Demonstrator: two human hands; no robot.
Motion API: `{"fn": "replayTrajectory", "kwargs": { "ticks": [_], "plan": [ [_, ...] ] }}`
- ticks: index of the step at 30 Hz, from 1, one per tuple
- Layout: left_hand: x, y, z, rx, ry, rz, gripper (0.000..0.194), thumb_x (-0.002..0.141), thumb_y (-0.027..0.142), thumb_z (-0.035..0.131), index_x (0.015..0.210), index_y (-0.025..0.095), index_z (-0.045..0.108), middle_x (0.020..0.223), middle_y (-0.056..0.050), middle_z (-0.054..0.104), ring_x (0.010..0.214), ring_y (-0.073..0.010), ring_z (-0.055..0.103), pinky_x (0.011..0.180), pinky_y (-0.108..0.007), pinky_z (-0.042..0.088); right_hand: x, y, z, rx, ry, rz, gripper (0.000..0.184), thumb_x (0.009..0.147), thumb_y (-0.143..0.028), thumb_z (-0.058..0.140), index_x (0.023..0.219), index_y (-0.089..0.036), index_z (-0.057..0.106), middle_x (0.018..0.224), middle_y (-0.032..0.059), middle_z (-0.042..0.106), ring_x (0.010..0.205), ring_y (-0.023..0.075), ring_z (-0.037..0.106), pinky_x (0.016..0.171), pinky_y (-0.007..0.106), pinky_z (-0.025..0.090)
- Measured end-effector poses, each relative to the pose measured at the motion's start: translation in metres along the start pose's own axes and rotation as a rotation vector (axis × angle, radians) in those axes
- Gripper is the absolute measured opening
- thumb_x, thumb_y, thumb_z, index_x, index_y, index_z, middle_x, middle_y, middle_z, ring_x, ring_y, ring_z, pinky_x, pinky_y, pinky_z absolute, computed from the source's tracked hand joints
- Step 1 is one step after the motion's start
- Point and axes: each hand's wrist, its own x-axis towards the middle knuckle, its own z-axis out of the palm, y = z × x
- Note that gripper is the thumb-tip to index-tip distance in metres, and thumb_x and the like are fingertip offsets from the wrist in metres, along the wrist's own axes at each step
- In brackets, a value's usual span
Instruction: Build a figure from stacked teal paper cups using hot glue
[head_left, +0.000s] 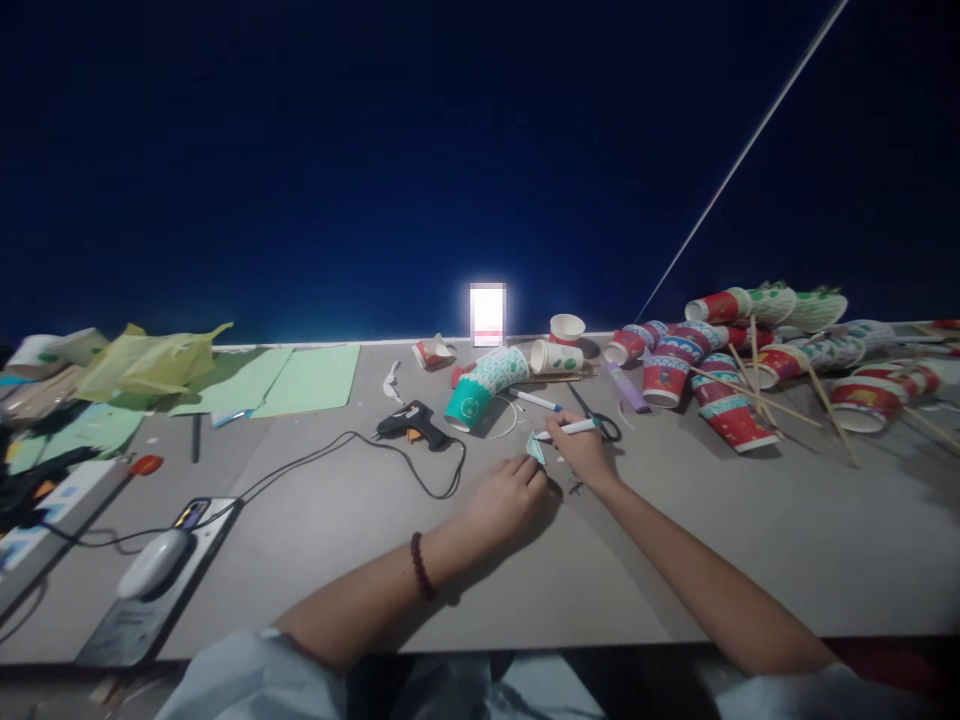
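Note:
My right hand (581, 455) is closed around a white marker (571, 428) with a teal end, its tip pointing left. The tip is at a small white and teal paper piece (535, 448). My left hand (514, 492), wearing a dark bead bracelet (421, 566) on the wrist, has curled fingers at the lower edge of that piece; the thumb is hidden. Black-handled scissors (611, 430) lie just beyond my right hand. A second marker (535, 400) rests behind the paper piece, beside a bent row of nested teal and white paper cups (472, 402).
A black glue gun (414, 426) lies left of the cups, its cable running to a power strip (64, 510). Rows of red patterned cups (666, 380) and wooden sticks (832, 415) fill the right. Green paper (311, 378), a yellow bag (150, 365) and a phone (124, 630) are left.

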Motion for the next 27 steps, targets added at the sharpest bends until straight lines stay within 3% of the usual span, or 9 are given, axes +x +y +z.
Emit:
{"fn": "replayTrajectory", "kwargs": {
  "ticks": [12, 27],
  "plan": [
    [0.0005, 0.0000, -0.0016, -0.005, 0.008, 0.003, 0.018, 0.094, 0.026, 0.044, 0.087, 0.016, 0.057, 0.089, -0.010, 0.063, 0.090, -0.0207, 0.061, 0.077, -0.036, 0.053, 0.0010, -0.0011, -0.0003, -0.003, -0.010, -0.020, 0.035, 0.074, -0.047, 0.052, 0.050, -0.023, 0.043, 0.042, -0.0031, 0.046, 0.045, 0.0131, 0.041, 0.046, 0.025, 0.034],
    [-0.0003, -0.0023, 0.0035, 0.009, -0.012, 0.002, 0.019, 0.094, 0.028, 0.046, 0.087, 0.014, 0.058, 0.091, -0.010, 0.064, 0.092, -0.0221, 0.061, 0.078, -0.036, 0.053, 0.0017, 0.0004, 0.0021, 0.017, 0.001, 0.011, 0.028, 0.066, -0.034, 0.050, 0.044, -0.023, 0.037, 0.042, -0.0041, 0.040, 0.045, 0.0118, 0.038, 0.046, 0.025, 0.032]
  ]
}}
